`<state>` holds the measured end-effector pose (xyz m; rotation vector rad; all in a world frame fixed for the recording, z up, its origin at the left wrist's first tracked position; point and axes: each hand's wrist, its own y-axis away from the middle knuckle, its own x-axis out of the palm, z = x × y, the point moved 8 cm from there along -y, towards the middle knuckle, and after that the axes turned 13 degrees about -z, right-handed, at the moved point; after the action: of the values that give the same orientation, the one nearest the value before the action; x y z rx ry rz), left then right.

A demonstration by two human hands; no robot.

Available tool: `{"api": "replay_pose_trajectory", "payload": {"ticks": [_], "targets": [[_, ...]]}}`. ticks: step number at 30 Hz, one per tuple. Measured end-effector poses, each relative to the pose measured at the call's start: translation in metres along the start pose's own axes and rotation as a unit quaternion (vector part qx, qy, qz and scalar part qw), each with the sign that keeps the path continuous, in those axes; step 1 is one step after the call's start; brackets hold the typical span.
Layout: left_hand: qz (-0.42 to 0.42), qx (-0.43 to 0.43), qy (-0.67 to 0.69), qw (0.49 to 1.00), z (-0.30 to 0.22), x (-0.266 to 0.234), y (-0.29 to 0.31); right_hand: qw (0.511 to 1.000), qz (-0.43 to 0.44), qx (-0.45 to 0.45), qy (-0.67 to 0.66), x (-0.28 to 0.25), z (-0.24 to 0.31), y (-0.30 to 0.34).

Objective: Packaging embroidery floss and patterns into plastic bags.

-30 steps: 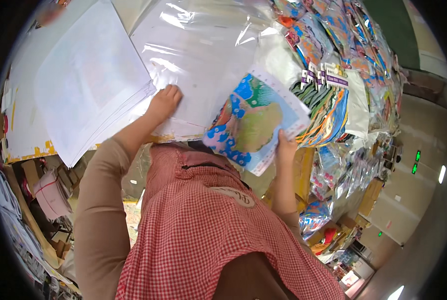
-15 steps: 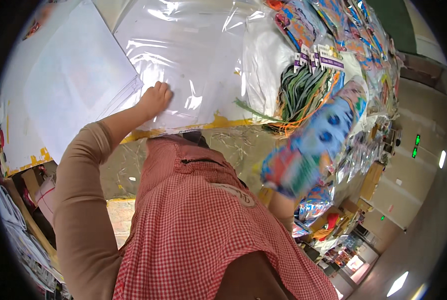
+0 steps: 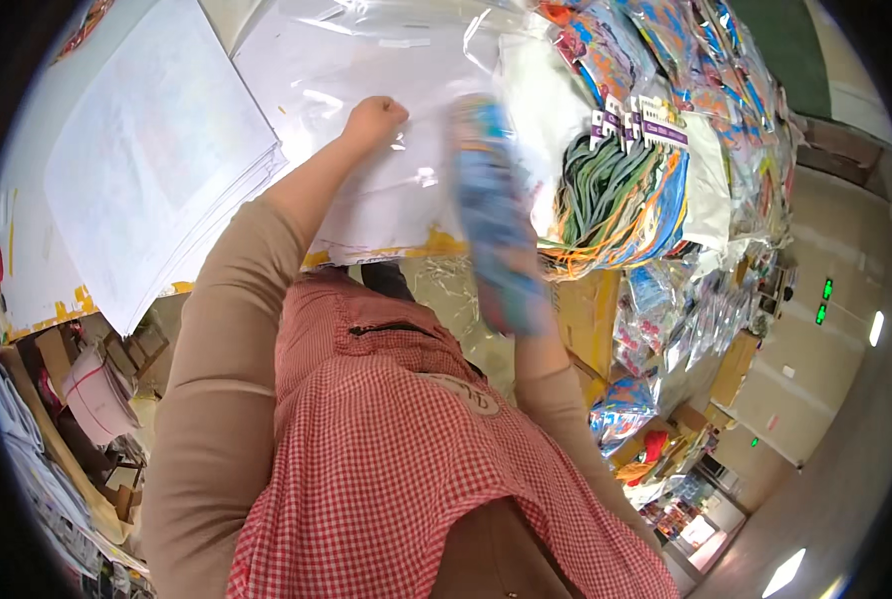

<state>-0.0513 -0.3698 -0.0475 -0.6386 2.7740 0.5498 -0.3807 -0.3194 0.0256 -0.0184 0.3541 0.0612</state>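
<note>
Though it blurs, the print, gripped in the right hand above the table edge, looks light, bendy, best held by 1 border; whether the curled left hand grasps anything, I cannot tell.

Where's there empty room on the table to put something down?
There's a bare patch on the table left of the paper stack. The plastic film has room between that stack and the left hand. It's crowded on the right: thread bundles and shiny packets.
</note>
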Motion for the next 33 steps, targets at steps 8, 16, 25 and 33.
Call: {"api": "replay_pose_trajectory", "payload": {"ticks": [8, 16, 25, 33], "targets": [[-0.042, 0.140, -0.096, 0.985, -0.053, 0.001, -0.010, 0.944, 0.105, -0.154, 0.272, 0.095, 0.047, -0.027], [-0.033, 0.467, -0.048, 0.882, -0.110, -0.017, 0.093, 0.915, 0.158, 0.110, 0.355, 0.114, -0.028, -0.046], [-0.364, 0.094, -0.201, 0.905, 0.028, -0.133, 0.059, 0.923, 0.004, 0.070, 0.378, 0.097, -0.018, -0.092], [0.057, 0.024, -0.397, 0.916, 0.089, -0.126, 0.174, 0.794, 0.382, -0.097, 0.462, 0.077, -0.015, 0.028]]}}
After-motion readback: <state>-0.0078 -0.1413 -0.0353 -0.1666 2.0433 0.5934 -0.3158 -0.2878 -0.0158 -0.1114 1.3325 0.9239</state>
